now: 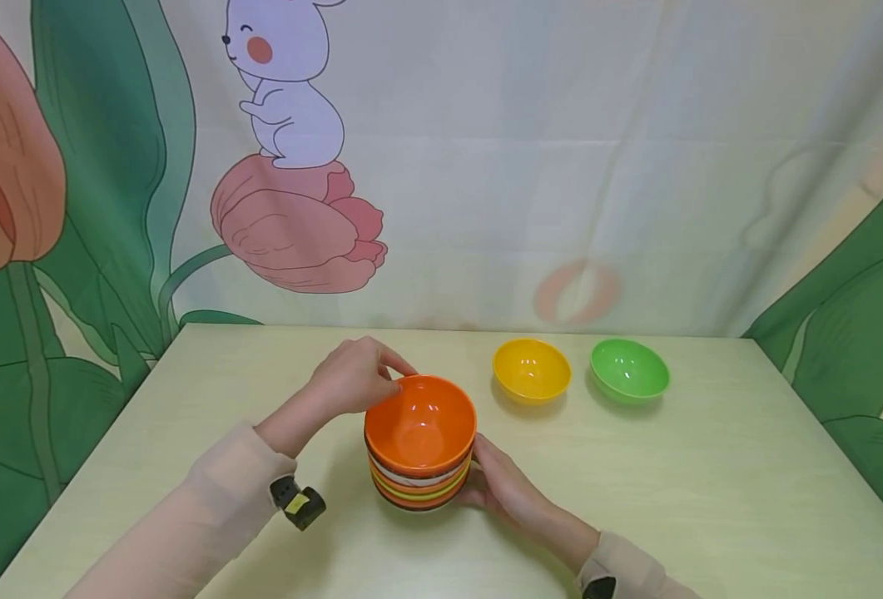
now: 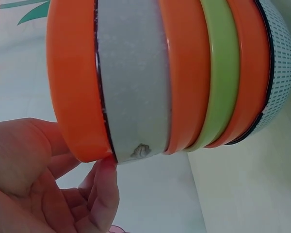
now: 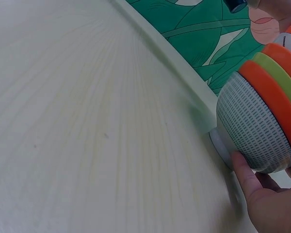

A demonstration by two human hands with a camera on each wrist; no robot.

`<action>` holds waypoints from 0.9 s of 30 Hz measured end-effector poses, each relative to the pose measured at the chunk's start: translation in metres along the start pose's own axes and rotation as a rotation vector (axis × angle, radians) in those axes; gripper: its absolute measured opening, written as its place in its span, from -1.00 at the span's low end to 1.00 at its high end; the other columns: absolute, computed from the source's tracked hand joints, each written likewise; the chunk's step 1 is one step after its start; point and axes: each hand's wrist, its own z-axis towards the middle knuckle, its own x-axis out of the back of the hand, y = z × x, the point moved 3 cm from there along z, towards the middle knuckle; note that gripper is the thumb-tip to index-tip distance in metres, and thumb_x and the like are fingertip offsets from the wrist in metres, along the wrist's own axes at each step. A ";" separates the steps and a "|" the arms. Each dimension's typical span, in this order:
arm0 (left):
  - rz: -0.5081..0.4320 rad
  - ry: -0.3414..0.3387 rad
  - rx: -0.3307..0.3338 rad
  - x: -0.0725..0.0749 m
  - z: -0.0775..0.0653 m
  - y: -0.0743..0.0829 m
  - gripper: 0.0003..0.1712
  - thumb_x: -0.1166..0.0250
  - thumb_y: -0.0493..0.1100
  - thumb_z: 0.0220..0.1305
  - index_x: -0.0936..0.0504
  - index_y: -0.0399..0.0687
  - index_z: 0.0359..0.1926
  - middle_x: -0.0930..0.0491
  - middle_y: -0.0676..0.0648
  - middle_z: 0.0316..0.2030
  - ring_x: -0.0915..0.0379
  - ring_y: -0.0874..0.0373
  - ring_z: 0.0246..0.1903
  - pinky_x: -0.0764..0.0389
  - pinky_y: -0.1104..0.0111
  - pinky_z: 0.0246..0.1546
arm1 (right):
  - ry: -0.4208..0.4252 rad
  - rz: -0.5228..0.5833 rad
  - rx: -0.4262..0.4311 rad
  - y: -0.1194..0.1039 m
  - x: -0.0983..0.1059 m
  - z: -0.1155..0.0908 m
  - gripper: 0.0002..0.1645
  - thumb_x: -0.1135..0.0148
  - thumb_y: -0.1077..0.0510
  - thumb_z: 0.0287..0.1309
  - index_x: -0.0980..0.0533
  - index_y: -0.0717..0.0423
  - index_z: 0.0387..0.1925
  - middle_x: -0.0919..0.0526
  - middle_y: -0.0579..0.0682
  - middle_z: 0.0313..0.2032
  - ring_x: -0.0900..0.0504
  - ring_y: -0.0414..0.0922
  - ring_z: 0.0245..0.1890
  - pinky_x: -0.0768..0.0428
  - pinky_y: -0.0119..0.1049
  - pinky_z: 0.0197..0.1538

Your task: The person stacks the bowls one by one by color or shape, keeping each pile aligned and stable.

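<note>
A stack of nested bowls stands on the table: an orange bowl (image 1: pixel 422 424) on top, then a pale bowl with a dark rim (image 2: pixel 133 73). Further orange and green bowls (image 2: pixel 220 73) follow, and a white bowl with a dashed pattern (image 3: pixel 252 128) forms the bottom. My left hand (image 1: pixel 354 378) pinches the top orange bowl's edge at the back left, a fingertip at the seam above the pale bowl. Low on the right side, my right hand (image 1: pixel 508 491) holds the patterned bowl, its thumb (image 3: pixel 245 174) near the foot and the other fingers partly hidden behind.
Behind the stack to the right, a yellow bowl (image 1: pixel 532 371) and a green bowl (image 1: pixel 630 371) stand apart on the pale wooden table (image 1: pixel 711 499). A printed curtain (image 1: pixel 471 166) with a rabbit and flowers hangs along the table's far edge.
</note>
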 end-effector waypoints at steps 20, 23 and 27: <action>-0.283 0.137 -0.064 0.000 -0.010 -0.030 -0.76 -0.12 -0.14 0.28 -0.64 -0.07 -0.11 -0.60 -0.14 -0.27 -0.51 0.08 -0.39 -0.60 0.41 -0.47 | -0.008 -0.023 0.013 -0.001 -0.001 -0.002 -0.18 0.34 -0.34 0.30 0.04 0.03 0.41 -0.09 0.19 0.35 -0.34 0.12 0.22 -0.52 -0.09 0.07; -0.324 0.154 -0.058 -0.002 -0.009 -0.036 -0.75 -0.13 -0.12 0.28 -0.64 -0.04 -0.10 -0.60 -0.10 -0.24 -0.47 0.09 -0.38 -0.58 0.41 -0.44 | -0.007 -0.020 0.007 -0.001 0.000 -0.001 -0.20 0.34 -0.34 0.30 0.03 0.00 0.41 -0.10 0.17 0.35 -0.34 0.12 0.22 -0.53 -0.09 0.06; -0.378 0.170 -0.043 -0.008 -0.008 -0.045 -0.74 -0.14 -0.09 0.28 -0.63 0.02 -0.06 -0.60 -0.04 -0.15 -0.48 0.08 -0.30 -0.58 0.38 -0.35 | -0.004 -0.022 0.001 -0.001 0.000 -0.001 -0.17 0.33 -0.36 0.28 0.03 0.01 0.41 -0.10 0.17 0.35 -0.35 0.11 0.22 -0.52 -0.08 0.07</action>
